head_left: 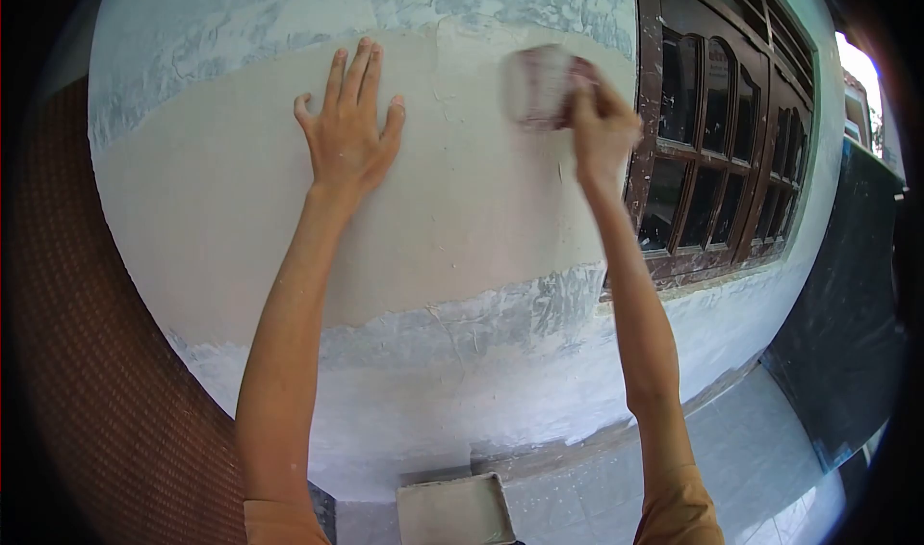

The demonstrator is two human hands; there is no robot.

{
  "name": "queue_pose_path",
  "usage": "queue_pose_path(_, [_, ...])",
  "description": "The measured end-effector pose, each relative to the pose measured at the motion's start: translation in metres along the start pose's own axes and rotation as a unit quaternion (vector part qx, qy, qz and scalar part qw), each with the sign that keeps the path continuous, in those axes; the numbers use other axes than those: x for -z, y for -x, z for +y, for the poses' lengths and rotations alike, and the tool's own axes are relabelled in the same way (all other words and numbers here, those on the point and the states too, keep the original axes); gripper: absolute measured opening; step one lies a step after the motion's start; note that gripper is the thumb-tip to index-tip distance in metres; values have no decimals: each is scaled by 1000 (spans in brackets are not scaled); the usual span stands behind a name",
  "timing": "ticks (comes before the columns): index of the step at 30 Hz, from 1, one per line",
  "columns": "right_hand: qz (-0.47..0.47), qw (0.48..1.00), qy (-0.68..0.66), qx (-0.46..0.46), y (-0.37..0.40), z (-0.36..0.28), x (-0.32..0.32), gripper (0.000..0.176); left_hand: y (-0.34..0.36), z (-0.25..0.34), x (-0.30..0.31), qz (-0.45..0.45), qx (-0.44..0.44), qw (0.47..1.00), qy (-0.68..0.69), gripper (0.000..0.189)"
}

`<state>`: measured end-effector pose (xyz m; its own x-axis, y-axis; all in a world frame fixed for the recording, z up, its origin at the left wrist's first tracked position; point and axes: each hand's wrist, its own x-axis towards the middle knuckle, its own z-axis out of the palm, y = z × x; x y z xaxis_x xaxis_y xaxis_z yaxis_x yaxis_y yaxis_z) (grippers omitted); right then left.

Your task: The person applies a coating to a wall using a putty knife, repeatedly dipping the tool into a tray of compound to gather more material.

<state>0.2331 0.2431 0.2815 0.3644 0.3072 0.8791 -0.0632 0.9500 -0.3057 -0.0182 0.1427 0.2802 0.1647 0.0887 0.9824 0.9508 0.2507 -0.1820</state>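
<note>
Head view: blurry scraper at the wall, upper middle of frame
Right hand has its fingers gripping the right side, so it pokes left toward the left hand, fingers spread open on the wall. Long axis? Can't tell.

Left hand flat against the wall, right fingers gripping-tight on a blurred tool near the brown window

Mustard-brown sleeves — short, loose, creased
</note>
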Motion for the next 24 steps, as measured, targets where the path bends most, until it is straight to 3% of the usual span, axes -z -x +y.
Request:
queue_pose_path(5, [114,990,-86,15,-8,5,14,29,1,1,-1,6,1,1000,13,61])
queue_pose_path(7, [-54,995,-81,-32,12,3,-14,33,1,1,-1,8,-1,1000,15,61])
queue_pose_path(8, [-82,994,-26,-72,21,3,-24,37,2,-1,1,1,-3,1000,9,62])
queue_pose_path(9, [-79,985,-115,-100,29,0,-33,37,1,-1,1,-3,-7,1000,0,63])
queue_pose_path(11, [-48,997,-22,-47,18,15,-14,34,0,1,1,-7,-8,1000,-2,64])
queue_pose_path(15, [122,980,-137,-82,3,4,19,27,0,4,-3,10,12,999,40,67])
queue_pose_path(18, [-4,984,-161,-80,20,-6,-7,28,1,3,-2,2,13,1000,26,66])
queue_pose_path(19, [-46,991,-114,-54,28,-5,-24,28,1,1,0,1,12,999,30,66])
queue_pose_path(22, [-57,992,-110,-4,36,-2,-44,30,0,-4,5,-20,-9,1000,14,67])
queue_pose_path(24, [-31,996,-51,-62,14,8,-17,29,0,-6,4,-25,-9,1000,15,67])
